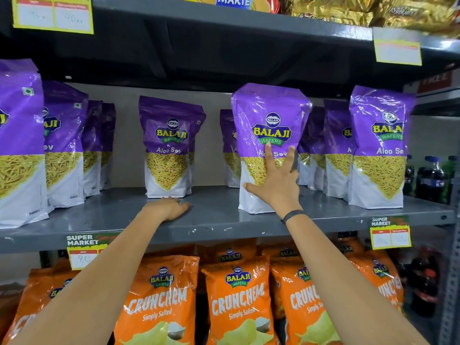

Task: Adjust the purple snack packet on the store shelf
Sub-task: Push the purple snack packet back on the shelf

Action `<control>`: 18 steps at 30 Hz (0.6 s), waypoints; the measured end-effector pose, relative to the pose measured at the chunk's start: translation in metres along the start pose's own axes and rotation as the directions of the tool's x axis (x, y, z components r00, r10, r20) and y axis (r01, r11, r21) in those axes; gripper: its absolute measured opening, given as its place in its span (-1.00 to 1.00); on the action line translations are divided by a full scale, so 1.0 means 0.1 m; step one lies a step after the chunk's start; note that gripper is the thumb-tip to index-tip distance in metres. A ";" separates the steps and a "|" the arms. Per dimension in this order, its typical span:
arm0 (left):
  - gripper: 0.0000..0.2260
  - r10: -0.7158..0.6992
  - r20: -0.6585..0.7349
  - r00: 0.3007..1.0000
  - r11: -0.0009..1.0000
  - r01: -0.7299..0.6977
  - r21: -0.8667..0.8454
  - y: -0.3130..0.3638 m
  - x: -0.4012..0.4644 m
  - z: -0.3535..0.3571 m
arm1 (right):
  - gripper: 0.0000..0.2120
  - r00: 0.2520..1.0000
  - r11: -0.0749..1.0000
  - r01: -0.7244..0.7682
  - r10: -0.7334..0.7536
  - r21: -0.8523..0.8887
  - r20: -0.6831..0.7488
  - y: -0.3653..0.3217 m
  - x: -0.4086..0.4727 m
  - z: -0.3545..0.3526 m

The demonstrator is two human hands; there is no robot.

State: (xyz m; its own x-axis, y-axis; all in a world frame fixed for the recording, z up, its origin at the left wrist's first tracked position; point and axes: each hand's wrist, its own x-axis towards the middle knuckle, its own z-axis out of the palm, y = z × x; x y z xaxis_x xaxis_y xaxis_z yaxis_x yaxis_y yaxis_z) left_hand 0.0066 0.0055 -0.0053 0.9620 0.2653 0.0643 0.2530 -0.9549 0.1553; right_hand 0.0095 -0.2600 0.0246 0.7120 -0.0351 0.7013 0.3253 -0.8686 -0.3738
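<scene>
1. Two bare hands of ours reach onto the grey metal shelf (219,215) that carries the purple Balaji Aloo Sev packets.
2. Our right hand (275,181) lies flat against the front of the purple snack packet (270,125), fingers spread wide and open, thumb stretched out to the left across the white lower part of the bag. It presses on the face of the packet rather than closing around it.
3. That packet stands upright near the front edge of the shelf, right of centre, and stands further forward than the packets behind it.
4. A dark band (292,215) sits on our right wrist.
5. Our left hand (169,207) rests palm down on the bare shelf surface, fingers loosely extended and holding nothing. It sits just in front of another Aloo Sev packet (168,145), which stands further back; we cannot tell whether the fingertips touch its base.
6. More purple packets stand in rows at the far left (20,145) and the far right (380,145) of the same shelf.
7. Below, orange Crunchem Simply Salted bags (239,302) fill the lower shelf, and our forearms cross in front of them.
8. Yellow price tags (390,236) marked Super Market hang from the shelf's front lip.
9. Dark drink bottles (431,178) stand beyond the shelf at the right edge.
10. Gold-wrapped packs (373,11) sit on the shelf above.
</scene>
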 end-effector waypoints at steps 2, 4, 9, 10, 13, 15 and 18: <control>-0.38 -0.008 0.000 1.000 1.000 0.008 -0.015 0.00 0.00 0.00 | 0.03 1.000 1.000 0.006 -0.006 -0.002 -0.009 0.01 -0.02 -0.02; -0.36 -0.027 -0.006 1.000 0.999 0.027 -0.030 0.01 -0.01 0.00 | 0.04 1.000 1.000 0.005 -0.005 -0.001 -0.011 0.01 -0.03 -0.04; -0.36 -0.025 -0.004 1.000 0.998 0.025 -0.056 0.01 -0.01 -0.01 | 0.04 1.000 1.000 0.007 -0.007 -0.011 -0.011 0.02 -0.07 -0.08; -0.36 -0.025 -0.006 1.000 0.998 0.025 -0.063 0.01 -0.01 -0.01 | 0.04 1.000 1.000 0.007 -0.008 -0.011 -0.009 0.02 -0.07 -0.09; -0.36 -0.019 -0.001 1.000 0.998 0.019 -0.064 0.01 -0.02 -0.01 | 0.04 1.000 1.000 0.008 -0.008 -0.015 -0.003 0.02 -0.09 -0.11; -0.37 -0.017 -0.003 1.000 0.998 0.017 -0.067 0.01 -0.02 -0.02 | 0.04 1.000 1.000 0.009 -0.009 -0.021 -0.003 0.03 -0.09 -0.13; -0.37 -0.013 -0.002 1.000 0.997 0.013 -0.074 0.02 -0.03 -0.02 | 0.04 1.000 1.000 0.013 -0.014 -0.021 -0.010 0.03 -0.10 -0.14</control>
State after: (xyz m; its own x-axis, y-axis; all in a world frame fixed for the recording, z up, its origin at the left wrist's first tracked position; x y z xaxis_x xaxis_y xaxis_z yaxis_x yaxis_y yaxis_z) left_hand 0.0035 0.0032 -0.0031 0.9583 0.2784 0.0646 0.2573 -0.9388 0.2289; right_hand -0.0056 -0.2693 0.0245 0.7015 -0.0281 0.7121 0.3215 -0.8792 -0.3515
